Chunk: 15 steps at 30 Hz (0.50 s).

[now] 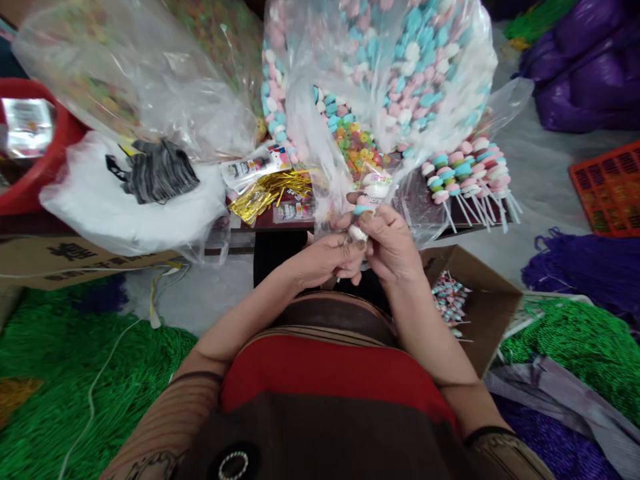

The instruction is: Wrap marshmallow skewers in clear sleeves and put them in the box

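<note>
Both hands meet in front of my body around a candy skewer (371, 195) in a clear printed wrapper, its white, pink and blue pieces showing. My right hand (395, 243) grips it from the right, thumb pressed on the wrapper. At the skewer's lower end the fingers of my left hand (333, 259) are pinched together; the stick there is mostly hidden. Just beyond the hands lie gummy rings (357, 148) in an opened bag. Left of them are gold twist ties (273, 193) and printed wrappers (255, 167).
Large clear bags of pastel candy (420, 60) stand at the back. Unwrapped candy skewers (470, 170) lie at the table's right end. A cardboard box (487, 300) below holds wrapped skewers. A grey striped cloth (163, 172) rests on white plastic near a red bucket (65, 160).
</note>
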### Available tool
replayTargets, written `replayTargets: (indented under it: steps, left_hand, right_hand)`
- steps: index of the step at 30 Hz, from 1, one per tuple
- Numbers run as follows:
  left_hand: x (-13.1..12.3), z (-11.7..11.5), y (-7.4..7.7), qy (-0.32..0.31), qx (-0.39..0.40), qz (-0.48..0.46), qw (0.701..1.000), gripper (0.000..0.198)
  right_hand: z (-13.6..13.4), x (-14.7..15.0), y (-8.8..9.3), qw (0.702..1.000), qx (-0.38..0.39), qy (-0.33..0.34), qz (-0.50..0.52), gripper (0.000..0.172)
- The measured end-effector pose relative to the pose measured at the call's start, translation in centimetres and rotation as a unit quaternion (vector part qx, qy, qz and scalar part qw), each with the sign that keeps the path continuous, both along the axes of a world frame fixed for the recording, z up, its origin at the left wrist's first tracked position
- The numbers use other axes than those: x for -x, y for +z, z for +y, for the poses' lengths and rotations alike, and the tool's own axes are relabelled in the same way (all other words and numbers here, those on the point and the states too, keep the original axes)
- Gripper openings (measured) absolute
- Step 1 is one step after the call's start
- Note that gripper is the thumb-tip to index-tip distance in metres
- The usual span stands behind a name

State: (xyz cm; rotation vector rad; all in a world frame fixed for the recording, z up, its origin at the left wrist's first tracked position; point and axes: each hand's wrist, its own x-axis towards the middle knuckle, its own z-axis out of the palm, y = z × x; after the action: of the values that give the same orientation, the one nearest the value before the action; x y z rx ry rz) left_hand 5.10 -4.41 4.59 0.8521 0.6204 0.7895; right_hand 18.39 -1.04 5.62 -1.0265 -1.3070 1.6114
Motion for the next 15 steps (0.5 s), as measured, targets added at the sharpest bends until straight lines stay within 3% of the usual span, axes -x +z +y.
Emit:
replayTargets:
  steps: [2, 4, 6, 8, 11, 13, 15]
  left_hand:
    - [0.8, 0.5, -0.7, 0.059, -0.069, 0.142, 0.986, 0.046]
    - [1.5, 1.0, -1.1, 0.121, -0.129, 0.279, 0.944, 0.037]
    - [2.0, 1.2, -1.4, 0.147, -0.157, 0.332, 0.919, 0.034]
    - [2.2, 1.1, -1.4, 0.112, -0.141, 0.278, 0.944, 0.037]
    - [2.1, 0.5, -1.1, -0.002, -0.025, 0.069, 0.997, 0.051]
    - [2.1, 0.2, -0.8, -0.04, 0.041, -0.034, 0.998, 0.056]
    - [2.3, 0.0, -0.7, -0.016, 0.037, -0.035, 0.999, 0.056]
  right_hand:
    - [0.1, 0.7, -0.7, 0.998, -0.031, -0.054, -0.011, 0.058]
    - [0.4, 1.2, -1.5, 0.991, -0.076, -0.106, -0.034, 0.052]
    - [0.7, 1.4, -2.0, 0.984, -0.105, -0.129, -0.057, 0.05]
    - [1.2, 1.2, -1.7, 0.987, -0.103, -0.108, -0.06, 0.054]
    - [1.8, 0.9, -0.3, 0.995, -0.081, -0.034, -0.043, 0.062]
    - [2.1, 0.9, 0.3, 0.995, -0.078, -0.017, -0.052, 0.061]
    - [2.3, 1.3, 0.4, 0.993, -0.084, -0.034, -0.077, 0.056]
